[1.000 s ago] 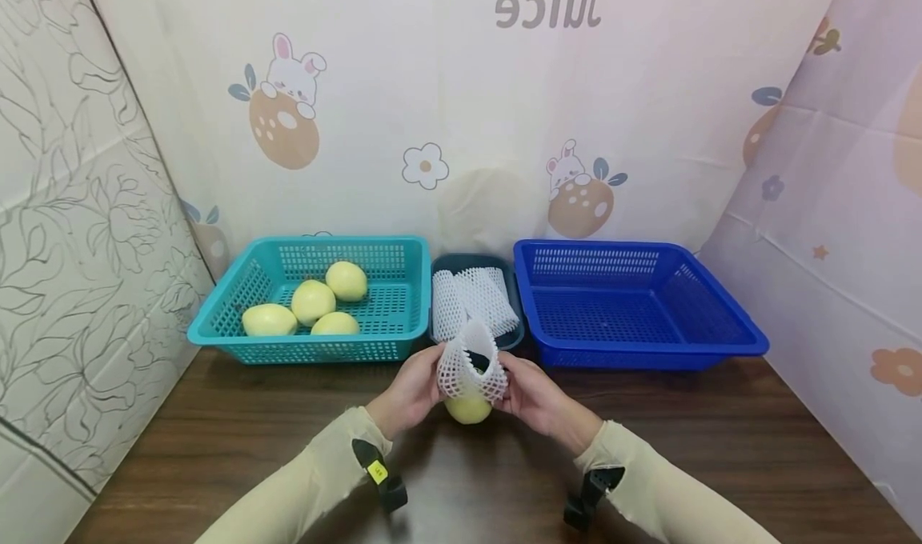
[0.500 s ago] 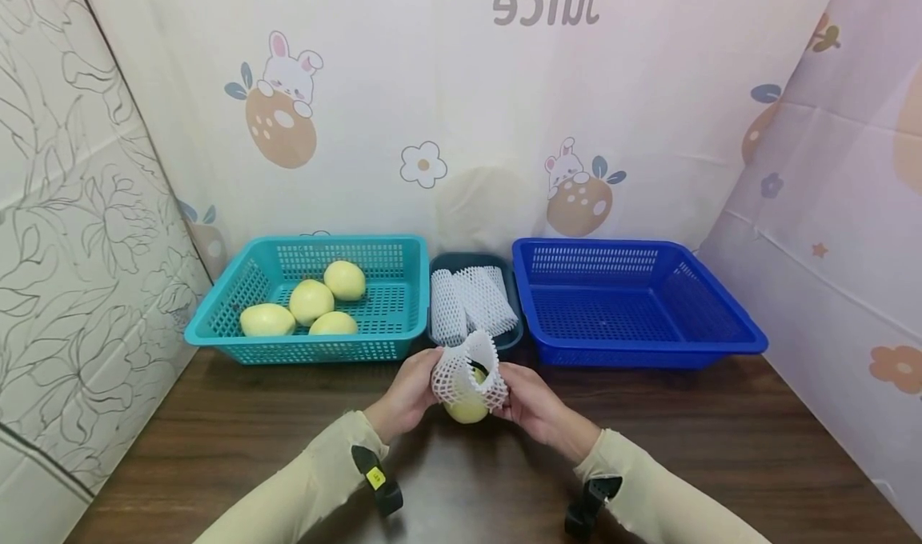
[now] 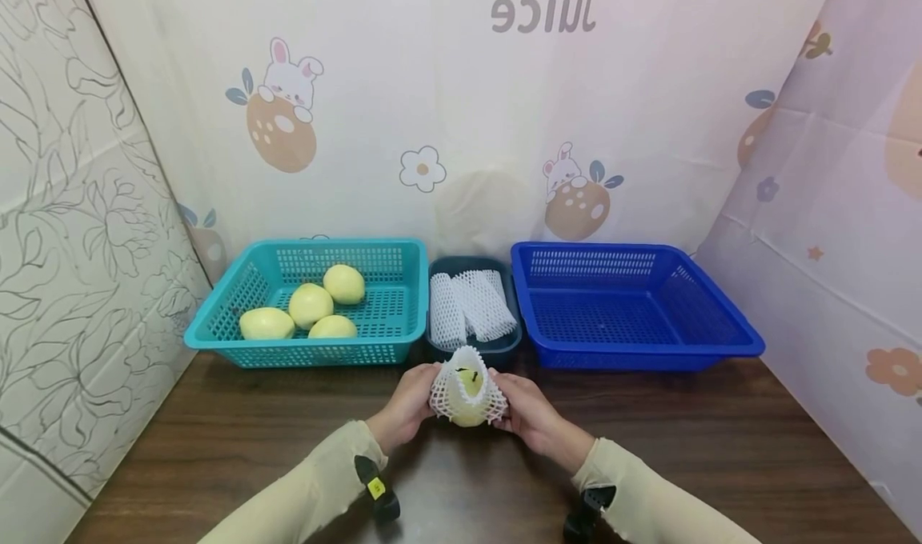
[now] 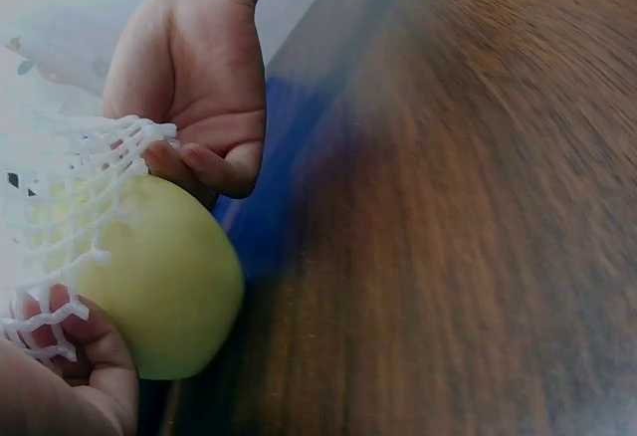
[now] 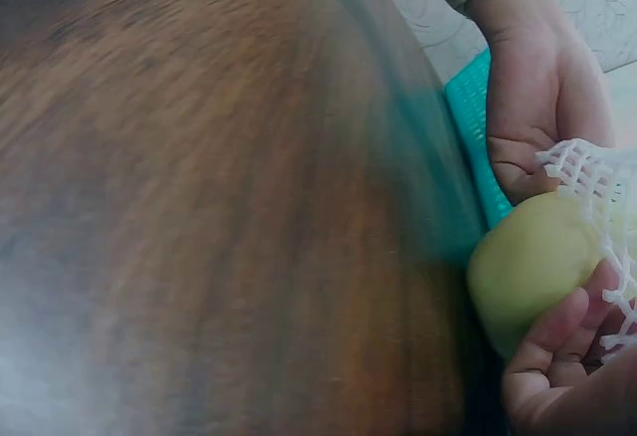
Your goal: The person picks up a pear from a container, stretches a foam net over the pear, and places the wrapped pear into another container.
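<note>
A pale yellow pear [image 3: 471, 381] stands stem up between both hands, with a white foam net sleeve [image 3: 445, 398] around its upper part. My left hand [image 3: 407, 404] grips the sleeve's edge on one side. On the other, my right hand [image 3: 531, 413] holds the opposite edge, fingers curled at the mesh. Seen from the left wrist, the pear's bare lower end [image 4: 189, 282] sticks out below the net [image 4: 85, 182]. In the right wrist view, fingertips press close against the pear [image 5: 532, 267] beside the mesh.
A teal basket [image 3: 306, 342] with several pears stands at the back left. In the middle, a small dark bin [image 3: 512, 308] bears folded foam nets [image 3: 484, 304]. A blue basket [image 3: 648, 348] is at the back right, on the wooden table [image 3: 684, 432].
The foam net has come down further over the pear, and its top opening has spread so the stem shows. Both hands have shifted slightly lower with it.
</note>
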Action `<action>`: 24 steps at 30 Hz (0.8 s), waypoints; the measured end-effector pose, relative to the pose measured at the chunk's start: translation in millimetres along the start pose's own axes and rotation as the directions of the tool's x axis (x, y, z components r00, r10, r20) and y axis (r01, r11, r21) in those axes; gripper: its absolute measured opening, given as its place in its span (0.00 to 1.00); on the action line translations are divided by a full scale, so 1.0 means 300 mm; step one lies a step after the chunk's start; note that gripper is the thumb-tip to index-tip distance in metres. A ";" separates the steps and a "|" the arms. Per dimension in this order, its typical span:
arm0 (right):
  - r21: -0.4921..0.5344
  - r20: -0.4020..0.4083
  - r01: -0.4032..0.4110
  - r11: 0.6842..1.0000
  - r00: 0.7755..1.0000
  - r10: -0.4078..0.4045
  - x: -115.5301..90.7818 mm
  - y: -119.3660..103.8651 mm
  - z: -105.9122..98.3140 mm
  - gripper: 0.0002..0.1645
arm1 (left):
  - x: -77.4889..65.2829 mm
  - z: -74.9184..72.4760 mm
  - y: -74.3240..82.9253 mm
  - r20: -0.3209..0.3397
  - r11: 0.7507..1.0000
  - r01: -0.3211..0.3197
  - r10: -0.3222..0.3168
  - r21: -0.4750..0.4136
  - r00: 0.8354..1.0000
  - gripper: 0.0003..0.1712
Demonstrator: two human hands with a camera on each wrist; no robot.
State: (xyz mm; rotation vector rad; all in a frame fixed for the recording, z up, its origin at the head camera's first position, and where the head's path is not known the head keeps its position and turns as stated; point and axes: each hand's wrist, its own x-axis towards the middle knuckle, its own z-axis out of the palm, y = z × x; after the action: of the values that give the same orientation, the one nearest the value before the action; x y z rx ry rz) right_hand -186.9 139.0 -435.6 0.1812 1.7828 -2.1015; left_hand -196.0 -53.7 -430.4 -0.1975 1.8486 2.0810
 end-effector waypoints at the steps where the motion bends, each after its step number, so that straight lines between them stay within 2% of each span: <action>1: -0.004 -0.008 0.000 1.000 1.000 0.000 0.000 0.007 0.000 0.18 | 0.000 -0.001 -0.006 0.002 1.000 -0.001 0.001 0.003 1.000 0.25; 4: -0.005 -0.032 0.013 1.000 0.999 -0.013 0.001 0.026 0.001 0.17 | -0.001 0.000 -0.017 0.006 1.000 -0.006 0.006 0.010 1.000 0.25; 11: 0.011 -0.092 0.050 0.999 0.995 -0.049 0.008 0.053 0.011 0.08 | 0.010 0.004 -0.045 -0.009 1.000 -0.009 0.010 0.030 1.000 0.24; 16: 0.013 -0.150 0.089 0.996 0.985 -0.086 0.019 0.063 0.021 0.09 | 0.020 0.006 -0.063 -0.037 0.997 0.017 -0.015 0.070 0.999 0.23; 19: -0.018 -0.183 0.100 0.995 0.978 -0.101 0.023 0.068 0.026 0.09 | 0.022 0.007 -0.067 -0.048 0.994 0.031 -0.026 0.105 0.999 0.22; 24: -0.125 -0.202 0.080 0.989 0.974 -0.104 0.028 0.071 0.031 0.09 | 0.028 0.005 -0.062 -0.061 0.983 0.049 -0.038 0.179 0.997 0.22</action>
State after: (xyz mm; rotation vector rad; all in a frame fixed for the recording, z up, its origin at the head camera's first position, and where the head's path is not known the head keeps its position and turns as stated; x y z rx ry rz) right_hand -185.6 125.7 -456.3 0.3021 2.0653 -2.1004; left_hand -197.1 -49.3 -450.3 -0.2507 2.0351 1.8838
